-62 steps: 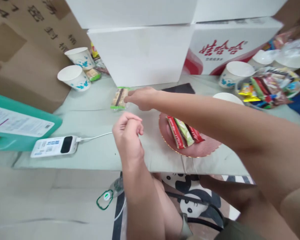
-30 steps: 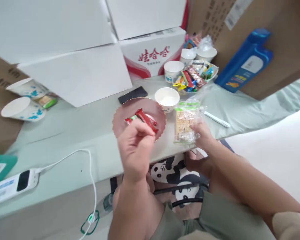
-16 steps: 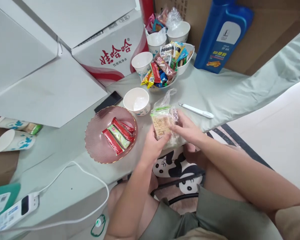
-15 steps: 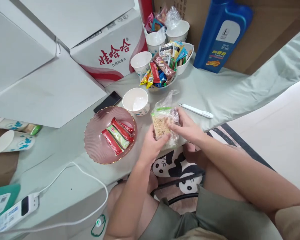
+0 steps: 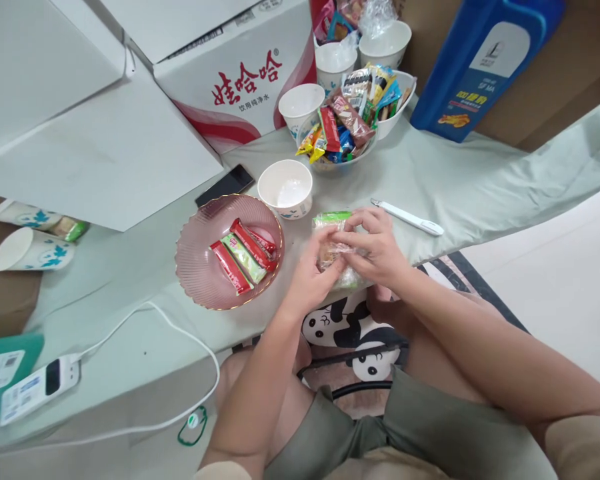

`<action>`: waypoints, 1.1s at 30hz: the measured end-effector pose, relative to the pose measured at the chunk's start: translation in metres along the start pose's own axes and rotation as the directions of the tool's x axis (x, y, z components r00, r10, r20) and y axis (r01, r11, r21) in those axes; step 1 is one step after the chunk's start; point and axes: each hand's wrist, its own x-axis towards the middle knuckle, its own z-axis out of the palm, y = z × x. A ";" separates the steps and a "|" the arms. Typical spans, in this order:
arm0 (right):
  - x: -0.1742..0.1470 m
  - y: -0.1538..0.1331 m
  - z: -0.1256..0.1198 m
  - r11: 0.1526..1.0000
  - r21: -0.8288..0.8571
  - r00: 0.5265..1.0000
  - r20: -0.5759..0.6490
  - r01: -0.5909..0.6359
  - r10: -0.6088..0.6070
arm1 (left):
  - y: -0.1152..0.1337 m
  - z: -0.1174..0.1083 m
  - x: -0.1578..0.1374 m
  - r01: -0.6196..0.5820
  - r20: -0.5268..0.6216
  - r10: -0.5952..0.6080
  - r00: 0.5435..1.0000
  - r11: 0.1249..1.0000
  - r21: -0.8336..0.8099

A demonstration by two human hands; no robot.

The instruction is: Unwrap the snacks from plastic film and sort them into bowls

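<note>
A clear plastic snack packet [image 5: 331, 217] with green edges and pale, cracker-like food inside sits at the table's front edge. My left hand [image 5: 314, 272] is closed around its left side, thumb across the front. My right hand [image 5: 379, 248] lies over the upper right of the packet, fingers bent and gripping the crinkled plastic. Both hands cover much of the packet. To the left, a pink ribbed bowl [image 5: 194, 267] with a gold rim holds several red and green wrapped bars [image 5: 245, 259]. A white paper cup [image 5: 290, 212] stands just behind the packet.
Behind are a clear bowl of mixed wrapped snacks [image 5: 337, 137], more paper cups [image 5: 300, 110] and a blue jug [image 5: 460, 80]. A white box cutter [image 5: 410, 218] lies right of my hands. A phone [image 5: 225, 187] and a white cable [image 5: 190, 340] are on the left.
My right hand has moved left and over the packet, closer to my left hand. The loose plastic that stood up at the top is now down or hidden. The view has shifted slightly.
</note>
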 end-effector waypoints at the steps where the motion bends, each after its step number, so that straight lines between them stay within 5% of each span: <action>1: 0.000 -0.002 -0.002 0.999 0.024 0.998 0.046 0.034 -0.035 | 0.000 -0.001 0.001 -0.029 -0.016 0.030 0.999 0.999 0.024; 4: 0.002 -0.004 -0.017 0.993 0.108 0.983 0.172 0.038 -0.056 | 0.000 -0.005 0.002 -0.011 -0.080 0.019 0.997 0.995 0.103; 7: 0.002 0.009 -0.037 0.990 -0.057 0.989 0.073 -0.127 0.131 | -0.004 -0.007 0.002 0.045 -0.136 -0.021 0.991 0.983 0.175; 11: -0.007 0.042 -0.062 0.797 -0.458 0.915 -0.109 -0.392 0.388 | -0.011 -0.001 0.001 0.079 -0.134 -0.058 0.989 0.984 0.157; 15: -0.013 0.060 -0.082 0.660 -0.584 0.834 -0.052 -0.472 0.550 | -0.011 0.008 0.005 0.083 -0.145 -0.057 0.988 0.980 0.183; 19: -0.010 0.037 -0.090 0.722 -0.247 0.753 -0.053 -0.647 0.656 | -0.004 0.015 0.007 0.064 -0.155 -0.012 0.988 0.940 0.336; 23: -0.010 0.002 -0.078 0.666 0.312 0.736 0.271 -0.677 0.621 | -0.004 0.016 0.007 0.014 -0.128 0.047 0.991 0.896 0.444; 28: -0.011 -0.016 -0.057 0.752 0.280 0.793 0.347 -0.596 0.500 | -0.010 0.016 0.009 -0.031 -0.118 0.089 0.989 0.905 0.424; 33: -0.007 -0.021 -0.058 0.783 0.134 0.763 0.374 -0.607 0.527 | -0.009 0.019 0.008 -0.020 -0.177 0.105 0.979 0.903 0.429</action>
